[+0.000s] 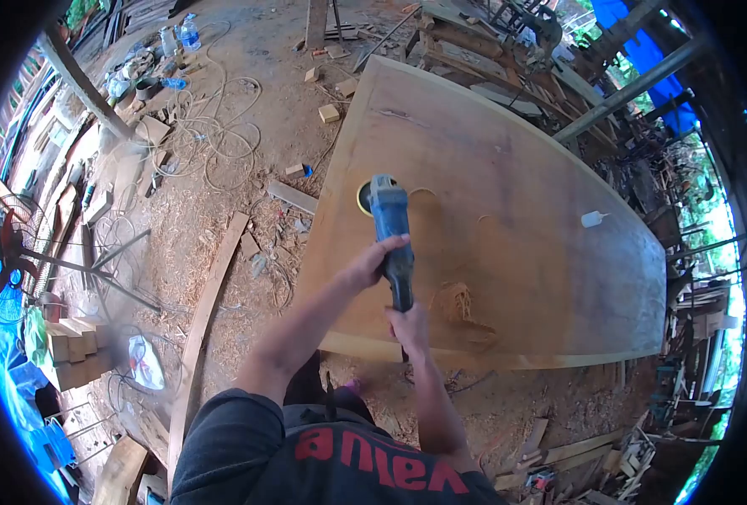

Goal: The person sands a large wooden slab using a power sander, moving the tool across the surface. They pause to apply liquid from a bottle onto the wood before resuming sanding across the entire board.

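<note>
A blue angle grinder (392, 220) with a round disc at its head rests over the left part of a large wooden panel (508, 219). My left hand (379, 259) is wrapped round the grinder's blue body. Lower down, my right hand (408, 328) grips the dark rear end of the same tool. The disc's yellow edge shows at the left of the tool head, against the wood. Sawdust (458, 301) lies on the panel to the right of my hands. A small white bottle (594, 219) is on the panel's right side.
A coiled hose (214, 126) and wood offcuts (329, 113) lie on the ground at the upper left. A long plank (208, 316) runs left of my arms. At the far left stands a fan (7, 244) near stacked wood blocks (72, 352). Timber is piled behind the panel.
</note>
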Available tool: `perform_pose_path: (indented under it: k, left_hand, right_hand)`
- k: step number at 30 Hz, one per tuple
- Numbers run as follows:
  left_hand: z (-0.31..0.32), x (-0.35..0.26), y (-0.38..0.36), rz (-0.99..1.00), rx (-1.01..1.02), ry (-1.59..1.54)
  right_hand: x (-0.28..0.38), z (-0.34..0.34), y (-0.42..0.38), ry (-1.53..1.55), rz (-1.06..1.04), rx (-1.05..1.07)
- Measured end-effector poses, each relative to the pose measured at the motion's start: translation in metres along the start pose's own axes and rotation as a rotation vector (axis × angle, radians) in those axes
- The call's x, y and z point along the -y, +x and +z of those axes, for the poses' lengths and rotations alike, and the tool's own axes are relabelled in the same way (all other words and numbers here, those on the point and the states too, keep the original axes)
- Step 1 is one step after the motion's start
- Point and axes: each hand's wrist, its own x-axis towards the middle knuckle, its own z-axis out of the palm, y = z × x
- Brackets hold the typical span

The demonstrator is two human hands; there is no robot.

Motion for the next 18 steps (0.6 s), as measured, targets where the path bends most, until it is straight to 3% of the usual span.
perform_pose_path:
  k: [7,9,16,18]
  left_hand:
    - [0.057,0.085,0.002,-0.098,0.034,0.012]
    - [0.077,0.105,0.018,-0.144,0.062,0.043]
    - [0.127,0.129,0.058,-0.226,0.168,0.076]
    - [0.125,0.123,0.063,-0.208,0.175,0.114]
  right_hand:
    - [-0.067,-0.041,-0.053,0.104,-0.030,-0.191]
    - [-0.073,-0.056,-0.058,0.299,0.031,-0.283]
    - [-0.084,-0.098,-0.045,0.424,0.011,-0.392]
    - [-0.077,-0.098,-0.037,0.413,0.066,-0.331]
